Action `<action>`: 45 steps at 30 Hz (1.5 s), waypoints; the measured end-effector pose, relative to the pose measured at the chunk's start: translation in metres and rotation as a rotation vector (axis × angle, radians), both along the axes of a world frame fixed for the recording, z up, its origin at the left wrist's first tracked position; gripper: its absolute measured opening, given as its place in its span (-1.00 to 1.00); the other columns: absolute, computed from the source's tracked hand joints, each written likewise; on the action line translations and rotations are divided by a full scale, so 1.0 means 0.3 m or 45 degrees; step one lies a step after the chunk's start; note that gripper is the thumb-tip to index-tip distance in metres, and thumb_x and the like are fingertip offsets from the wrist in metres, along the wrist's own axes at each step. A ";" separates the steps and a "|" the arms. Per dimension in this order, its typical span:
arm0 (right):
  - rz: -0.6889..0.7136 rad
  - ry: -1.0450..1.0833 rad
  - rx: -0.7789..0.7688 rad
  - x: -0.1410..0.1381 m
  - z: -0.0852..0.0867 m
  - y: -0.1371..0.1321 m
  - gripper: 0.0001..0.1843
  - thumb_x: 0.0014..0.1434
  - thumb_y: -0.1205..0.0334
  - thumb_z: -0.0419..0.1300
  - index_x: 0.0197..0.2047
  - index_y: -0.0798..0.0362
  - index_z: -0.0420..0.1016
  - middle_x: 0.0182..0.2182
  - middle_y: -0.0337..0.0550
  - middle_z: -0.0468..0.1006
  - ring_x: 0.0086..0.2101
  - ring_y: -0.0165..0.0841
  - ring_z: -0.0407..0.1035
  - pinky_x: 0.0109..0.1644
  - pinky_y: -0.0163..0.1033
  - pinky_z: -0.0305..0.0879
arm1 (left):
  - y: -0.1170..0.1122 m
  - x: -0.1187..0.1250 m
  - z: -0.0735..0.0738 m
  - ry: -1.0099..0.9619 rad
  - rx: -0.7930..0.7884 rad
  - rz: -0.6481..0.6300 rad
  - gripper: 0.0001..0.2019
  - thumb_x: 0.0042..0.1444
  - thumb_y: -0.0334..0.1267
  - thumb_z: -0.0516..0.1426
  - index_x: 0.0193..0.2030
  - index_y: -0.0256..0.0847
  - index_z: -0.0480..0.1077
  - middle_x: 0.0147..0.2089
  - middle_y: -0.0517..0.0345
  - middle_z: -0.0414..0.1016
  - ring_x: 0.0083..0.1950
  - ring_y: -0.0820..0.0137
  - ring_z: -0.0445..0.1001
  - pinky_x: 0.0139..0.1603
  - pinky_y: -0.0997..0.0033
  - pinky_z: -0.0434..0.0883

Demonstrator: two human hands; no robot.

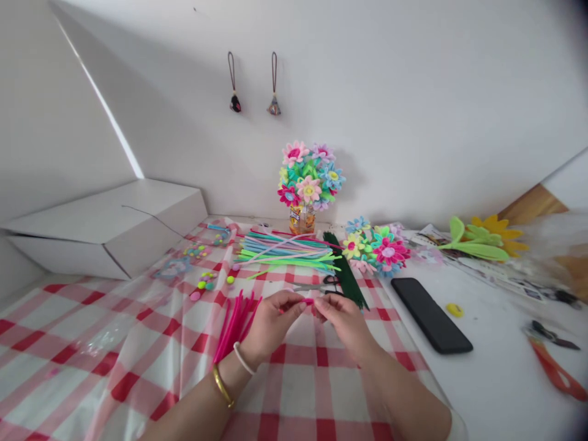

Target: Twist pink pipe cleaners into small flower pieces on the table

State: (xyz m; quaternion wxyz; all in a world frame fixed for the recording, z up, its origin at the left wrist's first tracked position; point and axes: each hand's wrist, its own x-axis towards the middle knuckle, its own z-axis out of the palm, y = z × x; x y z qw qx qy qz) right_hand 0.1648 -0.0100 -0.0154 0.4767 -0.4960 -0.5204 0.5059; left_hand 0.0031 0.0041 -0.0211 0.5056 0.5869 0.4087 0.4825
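My left hand (272,320) and my right hand (343,320) meet over the red-and-white checked cloth (138,367), both pinching a short pink pipe cleaner (307,301) between their fingertips. A bunch of pink pipe cleaners (235,324) lies just left of my left hand. Scissors (321,285) lie just beyond my fingers, beside a dark green bundle of pipe cleaners (344,272). Farther back a spread of mixed-colour pipe cleaners (287,251) lies flat.
A bouquet of pipe-cleaner flowers (309,180) stands in a jar by the wall; loose flowers (376,248) lie to its right. A black phone (430,315), small pompoms (206,282), a white box (110,226), orange-handled pliers (554,361) and a yellow-and-green felt flower (482,242) surround them.
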 end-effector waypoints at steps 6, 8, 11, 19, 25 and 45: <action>-0.064 -0.232 0.182 0.002 -0.001 -0.008 -0.70 0.08 -0.01 0.13 -0.34 0.06 0.47 -0.48 -0.20 0.46 -0.41 -0.37 0.32 -0.32 -0.29 0.20 | 0.017 0.001 -0.009 -0.090 -0.232 0.090 -0.80 -0.11 -0.17 0.23 -0.41 -0.28 0.48 -0.49 0.15 0.46 -0.45 0.48 0.34 -0.39 0.47 0.28; -0.016 -0.227 0.196 -0.002 -0.006 -0.010 -0.73 0.05 0.03 0.17 -0.27 0.04 0.48 -0.37 -0.17 0.52 -0.33 -0.33 0.37 -0.24 -0.27 0.24 | 0.019 -0.001 -0.008 -0.098 -0.238 0.089 -0.80 -0.12 -0.17 0.23 -0.41 -0.29 0.48 -0.49 0.14 0.46 -0.45 0.47 0.35 -0.39 0.47 0.28; 0.010 -0.288 0.236 -0.008 -0.010 -0.013 -0.78 0.06 0.08 0.17 -0.28 0.02 0.49 -0.32 -0.16 0.54 -0.29 -0.31 0.40 -0.19 -0.25 0.26 | 0.017 -0.002 -0.003 -0.117 -0.245 0.060 -0.79 -0.13 -0.17 0.24 -0.42 -0.30 0.47 -0.49 0.14 0.46 -0.45 0.48 0.34 -0.38 0.47 0.27; -0.152 -0.494 0.274 0.000 0.004 -0.014 -0.81 0.08 0.14 0.13 -0.39 0.05 0.50 -0.45 -0.18 0.57 -0.42 -0.32 0.42 -0.33 -0.28 0.28 | 0.003 -0.003 0.032 -0.224 -0.286 -0.078 -0.75 -0.14 -0.14 0.25 -0.44 -0.33 0.45 -0.54 0.20 0.38 -0.50 0.53 0.27 -0.43 0.50 0.24; -0.269 -0.611 0.470 0.000 -0.007 -0.014 -0.85 0.08 0.18 0.13 -0.36 0.00 0.52 -0.35 -0.15 0.59 -0.32 -0.27 0.44 -0.23 -0.22 0.32 | 0.007 -0.001 0.017 -0.152 -0.308 -0.100 -0.77 -0.16 -0.17 0.26 -0.50 -0.33 0.43 -0.54 0.19 0.37 -0.50 0.53 0.26 -0.45 0.49 0.22; 0.073 -0.288 0.407 -0.007 0.010 -0.024 -0.88 0.06 0.16 0.19 -0.34 -0.01 0.50 -0.38 -0.17 0.51 -0.30 -0.31 0.37 -0.16 -0.19 0.26 | 0.006 -0.016 0.006 -0.318 -0.559 -0.249 -0.75 -0.08 -0.15 0.20 -0.55 -0.34 0.39 -0.62 0.16 0.35 -0.60 0.53 0.26 -0.54 0.51 0.17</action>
